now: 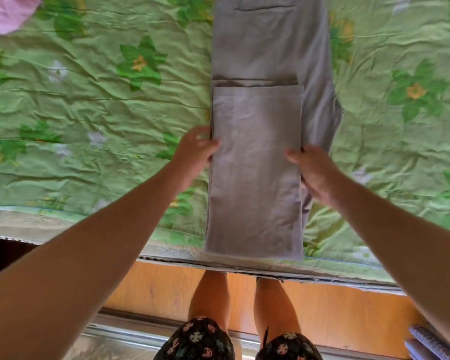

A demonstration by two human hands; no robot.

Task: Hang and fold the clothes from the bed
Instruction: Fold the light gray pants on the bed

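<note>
Grey trousers lie lengthwise on the bed, the legs folded up over the upper part so the hems end below the back pocket. My left hand grips the left edge of the folded legs, thumb on top. My right hand holds the right edge, thumb on the cloth and fingers tucked under it. The fold sits at the bed's near edge.
A green flowered bedspread covers the bed. A pink garment lies at the far left corner. The wooden bed side and my legs are below. Notebooks sit at the bottom right.
</note>
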